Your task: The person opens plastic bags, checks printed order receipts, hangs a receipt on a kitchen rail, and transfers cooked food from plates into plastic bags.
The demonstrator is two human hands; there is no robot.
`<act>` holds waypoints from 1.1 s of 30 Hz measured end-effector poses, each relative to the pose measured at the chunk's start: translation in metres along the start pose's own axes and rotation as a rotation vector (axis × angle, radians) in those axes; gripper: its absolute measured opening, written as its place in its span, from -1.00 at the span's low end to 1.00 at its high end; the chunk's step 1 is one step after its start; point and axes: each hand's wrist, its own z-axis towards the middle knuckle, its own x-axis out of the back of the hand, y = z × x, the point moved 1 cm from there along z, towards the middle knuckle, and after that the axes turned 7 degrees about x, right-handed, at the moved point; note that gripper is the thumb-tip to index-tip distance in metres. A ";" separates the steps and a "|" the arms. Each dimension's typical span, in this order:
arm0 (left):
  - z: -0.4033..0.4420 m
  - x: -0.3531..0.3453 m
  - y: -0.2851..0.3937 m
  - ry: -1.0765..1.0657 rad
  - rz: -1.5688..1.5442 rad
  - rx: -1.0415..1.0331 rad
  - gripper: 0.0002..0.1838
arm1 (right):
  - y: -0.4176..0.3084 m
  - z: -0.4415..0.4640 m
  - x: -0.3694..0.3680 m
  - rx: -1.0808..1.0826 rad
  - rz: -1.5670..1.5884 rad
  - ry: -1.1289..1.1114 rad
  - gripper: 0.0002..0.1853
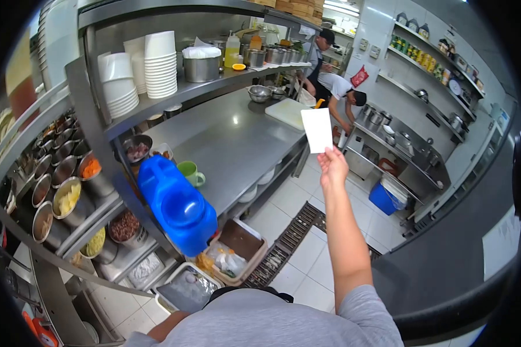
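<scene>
My right hand [333, 166] is stretched out in front of me. Its fingers pinch the lower edge of a blank white slip of paper or card [317, 130], which stands upright above them. Only a bit of my left arm [169, 327] shows at the bottom edge, and the left hand itself is out of sight. Beyond the slip, a white cutting board [285, 113] lies at the far end of the steel table [237, 139].
Left stand a blue plastic jug [176, 202], a green mug [190, 173] and food-filled steel pots [73, 202]. Floor tubs [237, 246] sit beside a drain grate [289, 246]. Two people work ahead, one bending [340, 88], near a blue bin [385, 198].
</scene>
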 end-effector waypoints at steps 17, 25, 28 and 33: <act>-0.008 0.012 0.334 0.424 -0.708 0.050 -0.57 | 0.150 0.488 -0.402 -0.256 0.379 -0.310 -0.71; -0.048 -0.036 0.388 0.553 -0.882 0.137 -0.54 | 0.217 0.451 -0.349 -0.322 0.402 -0.492 -0.77; -0.061 -0.064 0.370 0.598 -0.932 0.190 -0.53 | 0.232 0.311 -0.257 -0.685 0.540 -0.703 -0.83; -0.089 -0.157 0.304 0.656 -1.037 0.330 -0.51 | 0.225 0.032 -0.121 -1.312 0.235 -1.428 -0.75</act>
